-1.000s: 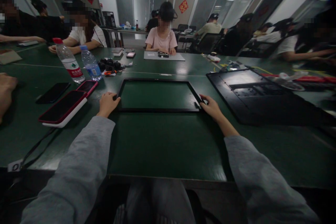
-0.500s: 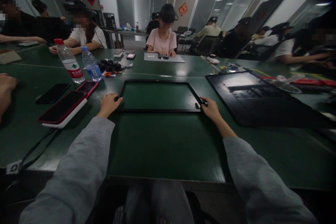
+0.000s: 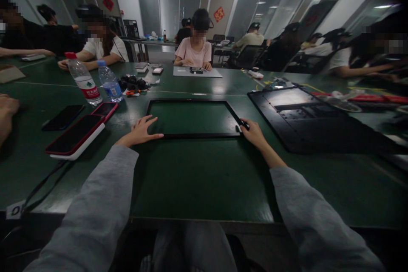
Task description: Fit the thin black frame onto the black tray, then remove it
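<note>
A thin black rectangular frame, like a screen bezel, lies on the green table in front of me. My left hand is at its near left corner, fingers spread and thumb stretched along the near edge; part of the left side is hidden behind it. At the near right corner my right hand grips the bezel, thumb and fingers closed around the right side. To the right lies a large black flat panel with a cut-out section, apart from my hand.
At left stand two plastic bottles, one red-capped and one blue-capped. Nearer are a dark phone and a red-cased phone on a white block. A co-worker sits opposite; another person's hand rests at far left.
My left hand has loosened from the frame's left side and spread its fingers, the thumb now reaching along the near edge. My right hand keeps its grip.
</note>
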Demonstrator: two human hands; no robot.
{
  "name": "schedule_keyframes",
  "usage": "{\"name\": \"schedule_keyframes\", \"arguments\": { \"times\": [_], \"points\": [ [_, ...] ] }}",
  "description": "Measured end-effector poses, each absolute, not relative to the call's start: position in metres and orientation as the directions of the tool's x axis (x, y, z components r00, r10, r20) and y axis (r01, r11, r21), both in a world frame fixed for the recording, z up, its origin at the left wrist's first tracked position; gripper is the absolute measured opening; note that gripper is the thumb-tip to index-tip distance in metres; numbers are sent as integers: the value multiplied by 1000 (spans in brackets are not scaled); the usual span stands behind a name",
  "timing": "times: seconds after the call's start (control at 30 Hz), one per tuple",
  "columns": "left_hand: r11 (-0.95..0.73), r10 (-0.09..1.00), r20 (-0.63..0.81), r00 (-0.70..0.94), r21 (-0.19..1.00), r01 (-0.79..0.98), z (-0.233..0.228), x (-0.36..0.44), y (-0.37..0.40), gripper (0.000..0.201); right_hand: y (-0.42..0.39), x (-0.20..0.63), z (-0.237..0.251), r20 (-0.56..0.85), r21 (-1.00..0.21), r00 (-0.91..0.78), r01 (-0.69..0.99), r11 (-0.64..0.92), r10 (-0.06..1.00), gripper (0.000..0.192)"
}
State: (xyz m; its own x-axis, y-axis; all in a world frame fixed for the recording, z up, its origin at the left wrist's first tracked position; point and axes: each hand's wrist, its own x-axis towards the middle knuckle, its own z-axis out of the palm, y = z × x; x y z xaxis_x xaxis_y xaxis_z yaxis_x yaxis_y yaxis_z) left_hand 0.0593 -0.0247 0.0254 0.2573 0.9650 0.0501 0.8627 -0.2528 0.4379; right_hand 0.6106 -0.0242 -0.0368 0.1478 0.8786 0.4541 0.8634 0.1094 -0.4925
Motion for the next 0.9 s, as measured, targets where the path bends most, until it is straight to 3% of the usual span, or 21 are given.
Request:
{"name": "schedule_keyframes", "arguments": {
  "times": [0.1,0.3,0.5,0.6,0.7,0.8,0.9],
  "points": [
    [-327,934,16,356,430,841,25,62,-28,81,-26,609,-35,414,-525,176,847,77,893,51],
    [-340,939,128,320,493,801,17,57,-20,40,-30,601,-25,374,-553,179,831,63,910,51],
    [-329,943,228,244,507,797,5,58,-16,44,-50,610,-7,434,-524,313,850,-46,845,55],
    [-319,946,240,219,552,771,-1,56,-12,45,-62,628,5,476,-566,563,784,-255,676,61],
    [-303,950,257,176,630,715,-3,54,-8,45,-71,652,16,451,-677,814,579,-455,365,76],
    [-272,959,262,110,732,624,2,56,-9,50,-84,682,18,406,-783,903,424,-455,143,95],
    [-229,969,246,28,845,484,11,61,-13,61,-108,712,4,400,-846,917,368,-385,-1,94]
  ]
}}
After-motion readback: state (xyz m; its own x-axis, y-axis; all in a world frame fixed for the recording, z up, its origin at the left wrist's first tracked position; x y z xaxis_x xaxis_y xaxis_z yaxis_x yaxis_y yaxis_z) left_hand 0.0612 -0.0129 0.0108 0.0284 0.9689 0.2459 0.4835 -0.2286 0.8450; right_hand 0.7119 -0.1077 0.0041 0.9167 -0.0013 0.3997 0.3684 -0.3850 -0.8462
